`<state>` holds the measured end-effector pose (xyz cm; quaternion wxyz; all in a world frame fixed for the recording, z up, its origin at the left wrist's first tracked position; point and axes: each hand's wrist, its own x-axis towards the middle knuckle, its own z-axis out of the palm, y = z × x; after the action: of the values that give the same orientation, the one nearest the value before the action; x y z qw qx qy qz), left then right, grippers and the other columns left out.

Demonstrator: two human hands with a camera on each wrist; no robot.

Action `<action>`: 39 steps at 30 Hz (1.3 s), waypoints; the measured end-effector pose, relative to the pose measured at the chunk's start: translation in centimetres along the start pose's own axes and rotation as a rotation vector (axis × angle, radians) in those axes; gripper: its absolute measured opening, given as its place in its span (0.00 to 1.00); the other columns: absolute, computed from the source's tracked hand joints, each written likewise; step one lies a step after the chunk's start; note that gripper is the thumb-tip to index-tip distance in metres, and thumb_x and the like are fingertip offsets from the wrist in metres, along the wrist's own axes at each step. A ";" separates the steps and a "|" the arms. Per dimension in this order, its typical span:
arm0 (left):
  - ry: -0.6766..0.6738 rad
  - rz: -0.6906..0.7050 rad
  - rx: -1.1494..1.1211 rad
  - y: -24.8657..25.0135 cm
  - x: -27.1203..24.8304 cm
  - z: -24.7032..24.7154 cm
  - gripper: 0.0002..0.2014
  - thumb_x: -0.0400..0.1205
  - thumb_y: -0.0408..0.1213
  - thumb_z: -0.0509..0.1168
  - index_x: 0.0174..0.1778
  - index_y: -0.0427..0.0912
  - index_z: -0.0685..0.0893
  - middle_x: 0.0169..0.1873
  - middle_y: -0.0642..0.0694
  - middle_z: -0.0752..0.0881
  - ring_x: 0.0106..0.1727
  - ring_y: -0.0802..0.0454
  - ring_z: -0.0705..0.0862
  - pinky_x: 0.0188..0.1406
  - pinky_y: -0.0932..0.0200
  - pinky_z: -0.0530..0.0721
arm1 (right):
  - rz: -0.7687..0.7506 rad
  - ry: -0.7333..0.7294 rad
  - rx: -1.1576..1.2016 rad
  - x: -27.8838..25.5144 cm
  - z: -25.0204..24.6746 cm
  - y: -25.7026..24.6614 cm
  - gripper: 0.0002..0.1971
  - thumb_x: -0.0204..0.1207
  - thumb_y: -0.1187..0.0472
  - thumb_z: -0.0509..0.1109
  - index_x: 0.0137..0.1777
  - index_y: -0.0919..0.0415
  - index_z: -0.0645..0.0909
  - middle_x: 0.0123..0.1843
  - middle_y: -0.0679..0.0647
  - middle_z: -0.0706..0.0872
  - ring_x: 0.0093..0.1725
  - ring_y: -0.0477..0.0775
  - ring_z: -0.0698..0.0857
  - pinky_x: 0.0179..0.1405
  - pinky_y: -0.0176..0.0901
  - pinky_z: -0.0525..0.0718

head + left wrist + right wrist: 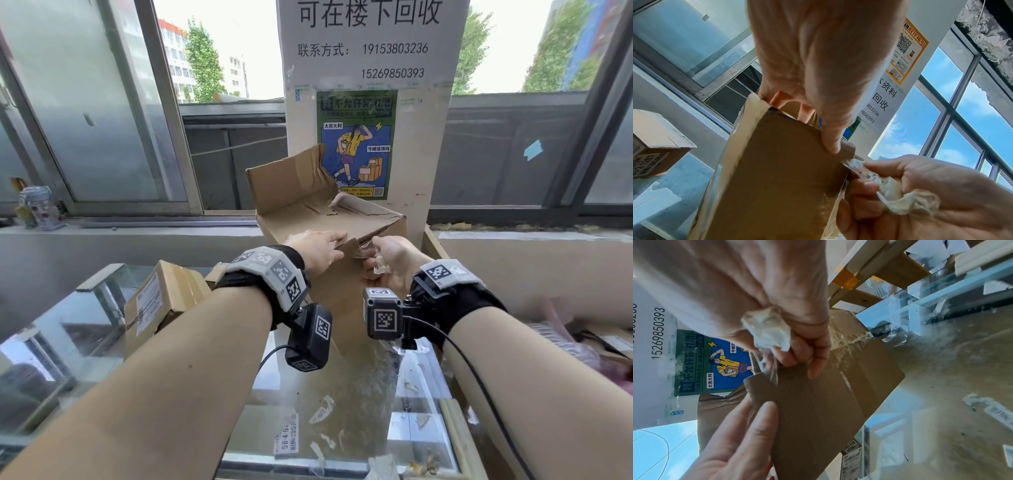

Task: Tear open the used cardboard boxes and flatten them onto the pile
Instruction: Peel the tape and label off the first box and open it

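Sealed small box point(161, 301) sits left of the open cardboard box point(318, 219), both on the glass desk point(342, 411). Open box stands at desk centre, in front of the pillar poster point(356, 144), far flap up. Left hand point(317, 251) grip: fingers over the near top edge, thumb on the front panel, clamping the wall. Right hand point(390, 263), just right of it, grip clenched on crumpled clear tape point(900, 201); a strand runs to the box corner
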<state>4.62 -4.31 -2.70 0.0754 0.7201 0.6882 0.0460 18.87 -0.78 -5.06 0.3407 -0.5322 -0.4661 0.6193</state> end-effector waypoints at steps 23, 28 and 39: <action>0.011 -0.004 -0.071 -0.8 0.8 0.2 0.25 0.86 0.50 0.57 0.81 0.59 0.62 0.76 0.45 0.71 0.73 0.45 0.72 0.69 0.55 0.72 | -0.050 -0.018 -0.071 -0.4 -0.4 0.3 0.12 0.84 0.69 0.57 0.38 0.65 0.74 0.32 0.56 0.69 0.30 0.52 0.71 0.44 0.55 0.83; 0.021 -0.005 -0.078 -0.8 0.6 0.2 0.25 0.86 0.49 0.57 0.81 0.59 0.62 0.76 0.45 0.72 0.73 0.45 0.73 0.67 0.56 0.72 | -0.093 0.017 -0.198 0.3 -0.3 0.2 0.14 0.81 0.74 0.55 0.34 0.63 0.72 0.30 0.57 0.68 0.29 0.51 0.70 0.41 0.58 0.84; 0.020 -0.002 -0.066 -0.6 0.6 0.2 0.25 0.87 0.49 0.57 0.81 0.58 0.62 0.76 0.45 0.72 0.73 0.44 0.72 0.67 0.55 0.72 | -0.267 0.019 -0.425 0.7 -0.8 1.2 0.15 0.83 0.71 0.52 0.37 0.62 0.73 0.25 0.58 0.71 0.21 0.52 0.68 0.24 0.41 0.70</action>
<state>4.12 -3.67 -3.00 0.0923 0.7161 0.6876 0.0761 19.58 -0.35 -6.47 0.3043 -0.5313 -0.6487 0.4519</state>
